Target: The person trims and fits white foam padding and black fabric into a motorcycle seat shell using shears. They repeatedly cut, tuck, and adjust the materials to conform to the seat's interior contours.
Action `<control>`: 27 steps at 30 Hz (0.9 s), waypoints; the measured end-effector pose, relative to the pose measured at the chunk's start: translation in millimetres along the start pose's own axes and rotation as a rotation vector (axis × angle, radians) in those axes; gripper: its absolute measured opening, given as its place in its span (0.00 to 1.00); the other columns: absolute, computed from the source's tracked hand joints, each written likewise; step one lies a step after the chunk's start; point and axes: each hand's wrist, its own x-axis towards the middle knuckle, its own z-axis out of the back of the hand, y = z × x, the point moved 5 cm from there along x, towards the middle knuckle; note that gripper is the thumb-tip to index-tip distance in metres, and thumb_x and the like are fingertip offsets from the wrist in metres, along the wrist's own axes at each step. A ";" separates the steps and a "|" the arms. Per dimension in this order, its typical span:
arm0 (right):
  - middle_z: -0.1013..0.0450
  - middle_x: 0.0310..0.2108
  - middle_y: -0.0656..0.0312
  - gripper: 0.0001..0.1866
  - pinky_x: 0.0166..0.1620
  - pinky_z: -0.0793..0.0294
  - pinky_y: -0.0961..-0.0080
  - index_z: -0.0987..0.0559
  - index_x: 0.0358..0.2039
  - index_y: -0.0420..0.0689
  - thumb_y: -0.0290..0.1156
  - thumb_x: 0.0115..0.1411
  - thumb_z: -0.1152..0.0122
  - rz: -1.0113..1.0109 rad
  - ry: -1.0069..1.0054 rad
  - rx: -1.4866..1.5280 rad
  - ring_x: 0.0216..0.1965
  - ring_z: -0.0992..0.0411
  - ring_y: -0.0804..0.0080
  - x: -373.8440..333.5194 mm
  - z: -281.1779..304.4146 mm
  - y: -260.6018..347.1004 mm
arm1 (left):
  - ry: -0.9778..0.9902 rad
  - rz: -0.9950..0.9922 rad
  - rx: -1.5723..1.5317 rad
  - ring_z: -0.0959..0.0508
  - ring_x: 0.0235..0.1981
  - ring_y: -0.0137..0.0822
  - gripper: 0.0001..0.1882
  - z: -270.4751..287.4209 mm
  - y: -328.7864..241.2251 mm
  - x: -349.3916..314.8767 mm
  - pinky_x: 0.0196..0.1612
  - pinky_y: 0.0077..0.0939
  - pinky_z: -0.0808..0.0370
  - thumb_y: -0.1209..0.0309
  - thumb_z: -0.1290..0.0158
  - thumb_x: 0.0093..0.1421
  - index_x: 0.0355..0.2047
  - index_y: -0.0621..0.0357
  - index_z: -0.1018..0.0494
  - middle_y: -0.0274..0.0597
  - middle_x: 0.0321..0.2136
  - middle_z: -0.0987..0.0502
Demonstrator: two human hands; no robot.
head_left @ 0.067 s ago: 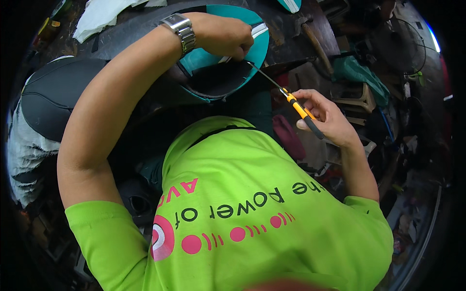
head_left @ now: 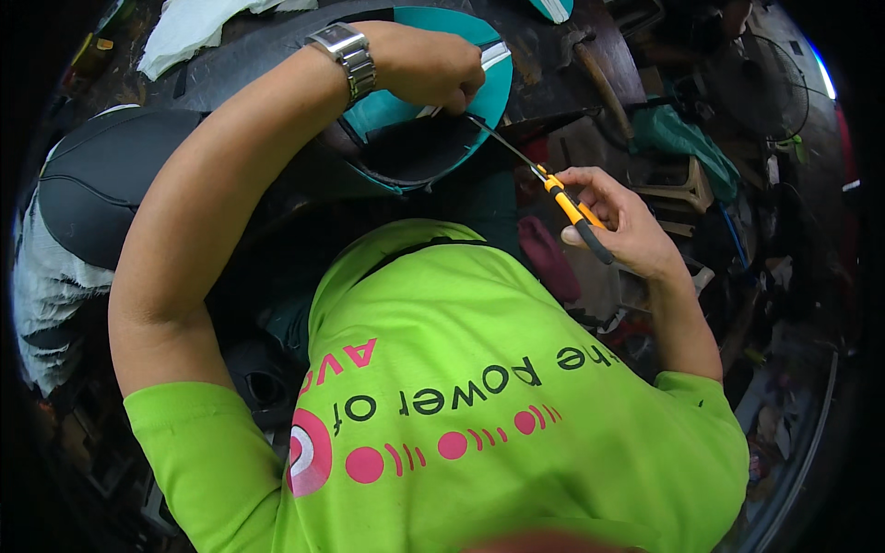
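A teal, round-edged fabric piece (head_left: 496, 92) with white stripes and a dark inside lies at the table's near edge. My left hand (head_left: 431, 69) reaches over it, fingers bent and pinched at its right part, near a small whitish strip. What the fingertips hold is mostly hidden under the hand. To the right, my right hand (head_left: 619, 221) grips scissors (head_left: 573, 210) by their orange and black handles. Their long thin metal end slants up-left to the teal piece, and its tip meets the edge close below my left fingers.
A dark table (head_left: 544, 92) spreads beneath the work, with a wooden-handled hammer (head_left: 601, 83) at its right. White cloth (head_left: 189, 37) lies at the far left. Nearer stands a dark padded piece (head_left: 120, 175). A fan (head_left: 761, 88) and a green bag (head_left: 687, 143) are at right.
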 end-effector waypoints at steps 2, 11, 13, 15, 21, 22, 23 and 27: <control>0.31 0.33 0.69 0.35 0.35 0.36 0.84 0.24 0.58 0.42 0.37 0.50 0.21 0.053 -0.031 -0.148 0.29 0.36 0.84 -1.1 -4.3 16.4 | -0.005 -0.004 -0.011 0.20 0.48 0.45 0.11 -2.4 0.0 0.0 0.50 0.41 0.23 0.68 0.42 0.67 0.43 0.61 0.18 0.47 0.50 0.22; 0.31 0.24 0.72 0.30 0.30 0.38 0.84 0.23 0.55 0.40 0.32 0.52 0.21 -0.059 -0.004 0.036 0.25 0.36 0.87 14.5 -27.8 23.5 | -0.047 -0.013 0.018 0.19 0.44 0.41 0.11 -1.3 -5.7 0.9 0.44 0.36 0.22 0.68 0.39 0.64 0.42 0.62 0.16 0.46 0.43 0.22; 0.30 0.24 0.73 0.30 0.30 0.39 0.85 0.23 0.55 0.41 0.32 0.53 0.21 -0.068 0.006 0.062 0.24 0.36 0.88 17.7 -26.7 21.1 | -0.056 0.006 -0.012 0.18 0.42 0.41 0.10 -1.0 -6.3 0.5 0.43 0.35 0.22 0.69 0.39 0.64 0.42 0.62 0.16 0.47 0.42 0.22; 0.29 0.24 0.72 0.30 0.30 0.39 0.86 0.22 0.55 0.41 0.33 0.53 0.21 -0.130 0.005 0.041 0.24 0.36 0.89 18.3 -24.9 16.4 | -0.050 0.011 0.002 0.18 0.41 0.41 0.10 -1.3 -7.1 0.5 0.43 0.35 0.21 0.69 0.39 0.64 0.42 0.62 0.16 0.47 0.42 0.23; 0.30 0.23 0.73 0.28 0.30 0.41 0.87 0.21 0.55 0.41 0.30 0.54 0.22 -0.084 0.028 0.112 0.23 0.37 0.89 17.7 -25.2 15.9 | -0.048 0.044 -0.054 0.19 0.42 0.43 0.09 -7.1 -4.8 3.8 0.46 0.35 0.21 0.71 0.40 0.65 0.42 0.63 0.16 0.48 0.46 0.24; 0.30 0.23 0.73 0.27 0.30 0.41 0.87 0.21 0.54 0.41 0.29 0.54 0.22 -0.069 0.026 0.092 0.23 0.36 0.89 18.3 -25.3 15.8 | -0.058 0.047 -0.092 0.19 0.43 0.44 0.08 -9.1 -3.6 4.7 0.46 0.35 0.21 0.72 0.40 0.65 0.41 0.63 0.16 0.48 0.47 0.24; 0.30 0.23 0.73 0.27 0.30 0.41 0.87 0.21 0.54 0.40 0.28 0.54 0.22 -0.054 0.023 0.073 0.23 0.36 0.90 19.4 -25.8 15.7 | -0.086 0.023 -0.048 0.19 0.43 0.45 0.08 -11.4 -3.9 4.8 0.47 0.35 0.21 0.72 0.40 0.65 0.41 0.63 0.17 0.49 0.47 0.24; 0.30 0.22 0.73 0.26 0.26 0.39 0.86 0.21 0.53 0.39 0.25 0.54 0.23 0.067 -0.012 0.026 0.21 0.35 0.89 20.6 -26.9 15.2 | -0.422 -0.141 0.018 0.21 0.43 0.48 0.07 4.9 -14.3 -3.2 0.49 0.37 0.23 0.70 0.39 0.65 0.36 0.63 0.18 0.49 0.46 0.25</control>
